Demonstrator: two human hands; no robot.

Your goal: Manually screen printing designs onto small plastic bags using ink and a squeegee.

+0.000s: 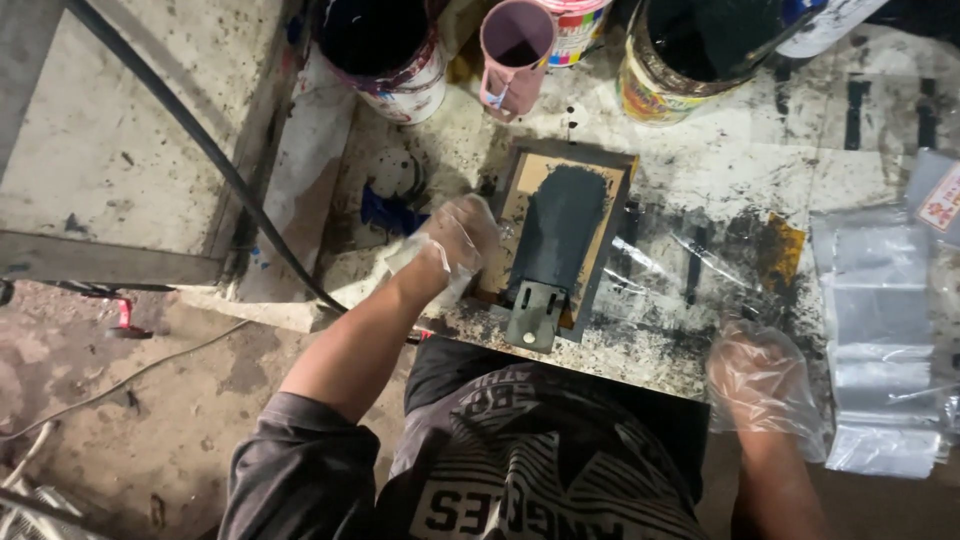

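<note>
The left hand (458, 238), wearing a thin clear plastic glove, is curling its fingers against the left edge of a small dark-framed printing screen (558, 240), gripping or pressing that edge; whether it is pinching anything else I cannot tell; the screen is lying flat near the front middle of the ink-spattered worktable (720, 170), its mesh smeared with dark ink, and one metal hinge clamp (534, 314) is sitting at its near end; the right hand (762, 380), also gloved in clear plastic, is resting loosely curled at the table's near edge, well apart from the screen, holding nothing that shows, just beside a stack of clear plastic bags (880, 340) lying at the table's right side; at the far edge three open cans are standing: one with dark blue ink (385, 50) on the left, one with a bright striped label (575, 25) behind, and one with black ink (690, 55) on the right; one pink cup (513, 55) is leaning between them; one black cable (200, 140) is running diagonally across the grey slab to the left
</note>
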